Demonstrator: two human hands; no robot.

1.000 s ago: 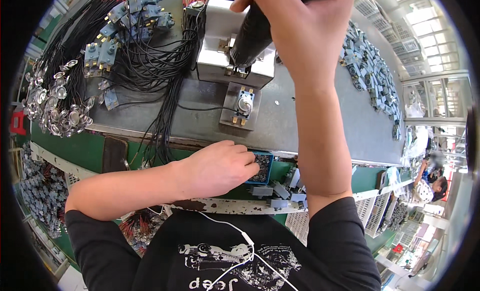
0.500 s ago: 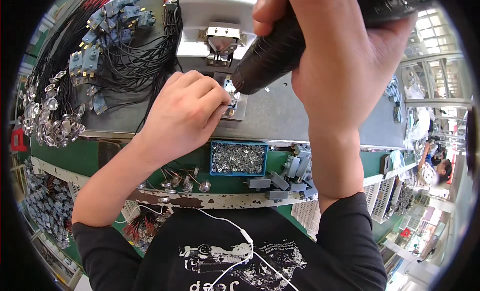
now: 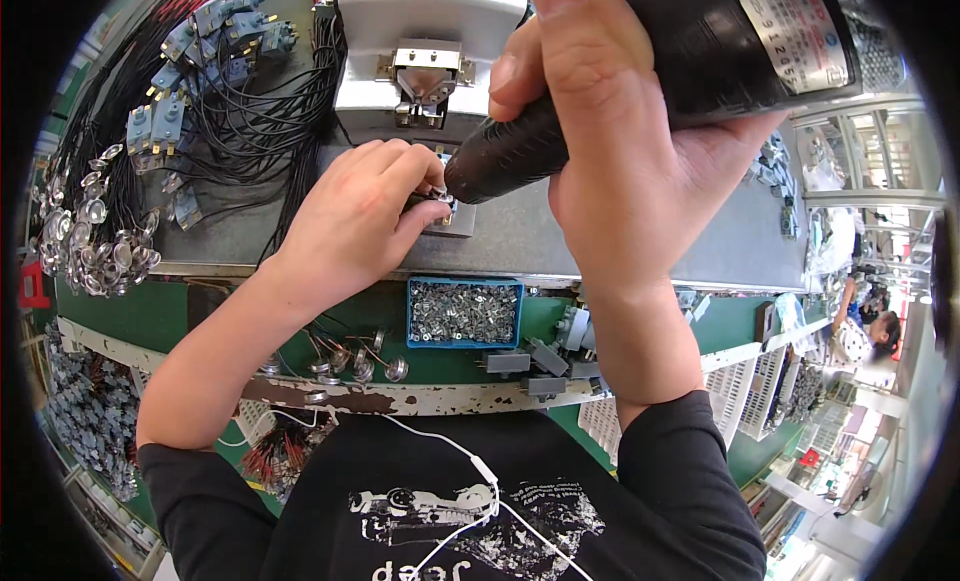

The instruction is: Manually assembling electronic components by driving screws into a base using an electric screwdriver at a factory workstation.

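My right hand (image 3: 640, 171) is wrapped round a thick black cylindrical power screwdriver (image 3: 520, 151), which slants down to the left. Its nose sits right at a small metal fixture plate (image 3: 462, 224) on the grey bench. On that plate lies a small part with bright metal on it, mostly covered by my fingers and the tool. My left hand (image 3: 350, 206) is closed in a pinch beside the tool's nose, thumb and fingertips at the part. What exactly the fingertips hold is too small to make out.
Behind the fixture stands a white machine housing (image 3: 425, 16) with a metal bracket. Grey-blue switches (image 3: 165, 121) with black wires and round metal caps (image 3: 95, 236) crowd the left. A blue tray (image 3: 463, 343) of small metal pieces and more grey switches (image 3: 545, 356) lie in front.
The view has shifted slightly. My right hand has tilted the screwdriver flatter, showing a label on its body. My left thumb has come lower, apart from the bent index finger.
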